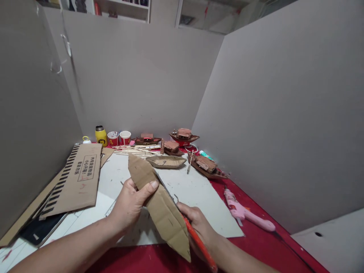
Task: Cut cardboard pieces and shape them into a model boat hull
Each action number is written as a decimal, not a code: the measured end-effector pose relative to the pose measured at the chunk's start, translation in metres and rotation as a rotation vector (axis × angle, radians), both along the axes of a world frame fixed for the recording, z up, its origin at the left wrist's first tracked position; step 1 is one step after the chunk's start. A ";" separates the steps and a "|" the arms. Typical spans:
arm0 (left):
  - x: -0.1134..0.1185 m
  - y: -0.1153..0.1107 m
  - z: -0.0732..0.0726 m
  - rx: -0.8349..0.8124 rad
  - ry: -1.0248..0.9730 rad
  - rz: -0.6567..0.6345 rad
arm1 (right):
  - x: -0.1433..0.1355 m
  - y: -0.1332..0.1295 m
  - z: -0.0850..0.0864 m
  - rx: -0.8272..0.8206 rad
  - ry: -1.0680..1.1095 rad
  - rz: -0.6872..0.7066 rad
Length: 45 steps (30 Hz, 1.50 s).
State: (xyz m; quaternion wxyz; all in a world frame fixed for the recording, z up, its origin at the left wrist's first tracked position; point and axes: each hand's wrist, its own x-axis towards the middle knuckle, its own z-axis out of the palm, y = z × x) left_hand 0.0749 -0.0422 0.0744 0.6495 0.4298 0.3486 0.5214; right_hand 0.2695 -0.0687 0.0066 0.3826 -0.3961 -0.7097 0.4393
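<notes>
A boat-shaped piece of brown cardboard (160, 212) is tilted up in front of me, pointed at both ends. My left hand (132, 199) grips its left edge, the thumb pressed on the face. In my right hand (196, 220) is an orange-handled cutting tool (200, 242), its long metal blade running along the cardboard's right edge. My right fingers are closed round it and partly hidden, so its exact kind is unclear. Beyond both hands, a shallow cardboard boat hull (166, 162) rests on the white board (204, 204).
Several brown model boats (206, 165) stand at the back right. A pink glue gun (247, 214) lies right on the red cloth (256, 246). Printed cardboard (85, 182) leans left. Thin sticks (136, 151), paper cups (125, 137) and a yellow bottle (101, 135) are behind. Grey panels enclose the table.
</notes>
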 end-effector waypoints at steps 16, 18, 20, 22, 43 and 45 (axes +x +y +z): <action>-0.008 0.013 0.009 0.102 0.030 0.085 | 0.000 0.004 0.004 0.029 -0.073 0.039; -0.006 0.012 0.006 0.098 0.017 0.054 | 0.000 0.004 0.004 0.010 -0.070 0.035; -0.005 0.012 0.005 0.096 0.003 0.038 | 0.000 0.003 0.004 -0.009 -0.037 0.035; -0.005 0.012 0.005 0.098 -0.001 0.027 | -0.001 0.001 0.004 -0.021 0.006 0.037; -0.004 0.008 0.002 0.071 0.051 -0.077 | 0.002 0.002 0.016 -0.009 -0.002 0.054; -0.005 0.008 0.002 0.055 0.044 -0.084 | 0.002 0.002 0.014 -0.032 0.018 0.055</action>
